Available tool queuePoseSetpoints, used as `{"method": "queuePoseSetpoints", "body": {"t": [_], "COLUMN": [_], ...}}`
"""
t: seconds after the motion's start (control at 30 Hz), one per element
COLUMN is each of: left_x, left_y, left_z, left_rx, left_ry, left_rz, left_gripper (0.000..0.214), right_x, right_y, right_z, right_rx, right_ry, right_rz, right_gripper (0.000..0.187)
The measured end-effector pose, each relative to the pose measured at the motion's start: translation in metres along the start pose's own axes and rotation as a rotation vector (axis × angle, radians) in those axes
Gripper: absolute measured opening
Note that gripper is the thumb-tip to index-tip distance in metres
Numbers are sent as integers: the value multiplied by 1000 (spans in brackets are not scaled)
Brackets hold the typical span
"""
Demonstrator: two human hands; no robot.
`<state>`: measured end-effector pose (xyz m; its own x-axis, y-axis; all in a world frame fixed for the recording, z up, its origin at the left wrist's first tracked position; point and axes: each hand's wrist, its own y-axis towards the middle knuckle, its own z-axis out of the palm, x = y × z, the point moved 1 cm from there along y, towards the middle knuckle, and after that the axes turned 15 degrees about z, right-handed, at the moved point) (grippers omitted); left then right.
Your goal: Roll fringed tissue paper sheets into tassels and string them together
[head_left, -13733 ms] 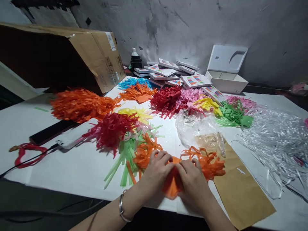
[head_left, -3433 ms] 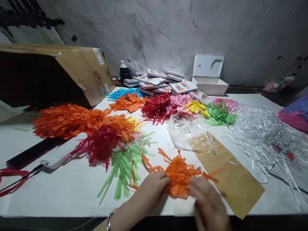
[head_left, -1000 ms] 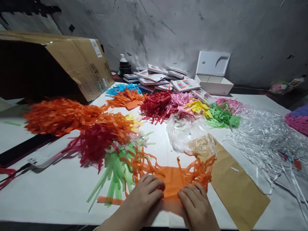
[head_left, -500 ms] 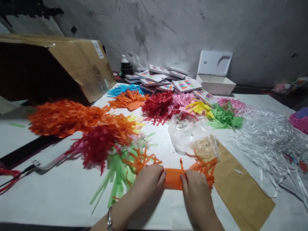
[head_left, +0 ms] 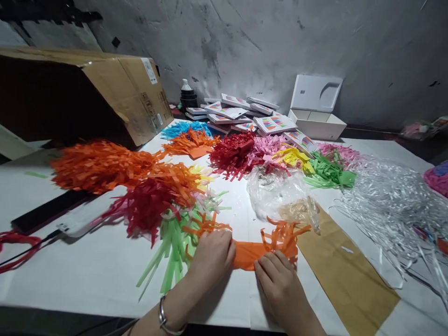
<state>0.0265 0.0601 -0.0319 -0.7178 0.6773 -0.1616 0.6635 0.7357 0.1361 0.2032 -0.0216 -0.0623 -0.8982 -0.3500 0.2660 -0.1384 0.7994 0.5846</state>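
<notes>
An orange fringed tissue-paper tassel [head_left: 245,255] lies sideways in front of me, with a plain band in the middle and cut strips at both ends. My left hand [head_left: 214,254] is closed over its left part, and loose strips stick out beyond the knuckles. At the lower right edge of the band, the bent fingers of my right hand [head_left: 280,277] press together on the paper; the fingertips are partly hidden. Pale green paper strips [head_left: 172,249] lie beside my left hand, below a dark red fringe bundle [head_left: 149,210].
A brown paper sheet [head_left: 346,275] and a crumpled clear plastic bag [head_left: 269,191] lie to the right, near silver tinsel [head_left: 385,200]. Orange fringe [head_left: 101,165] and a white power strip [head_left: 89,214] are left. Behind stand a cardboard box [head_left: 136,98], flat boxes [head_left: 275,124] and an open white box [head_left: 317,123].
My right hand has slid down and slightly left to the band's lower edge, uncovering more of the right fringe. My left hand has shifted slightly up and left. The view has turned a little.
</notes>
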Motion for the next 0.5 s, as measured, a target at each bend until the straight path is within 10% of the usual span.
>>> {"method": "queuePoseSetpoints", "body": {"t": [0.23,0.5], "left_x": [-13,-13], "left_y": [-23,-26], "left_z": [9,19], "left_rx": [-202,-172], "left_ry": [-77,-237], "left_rz": [427,411], "left_gripper": [17,17], "right_x": [-2,-2], "right_y": [2,-1], "right_z": [-6,-6], "right_rx": [52,43], "right_ry": [184,95], "right_rz": [129,123], "right_gripper": [17,23]}}
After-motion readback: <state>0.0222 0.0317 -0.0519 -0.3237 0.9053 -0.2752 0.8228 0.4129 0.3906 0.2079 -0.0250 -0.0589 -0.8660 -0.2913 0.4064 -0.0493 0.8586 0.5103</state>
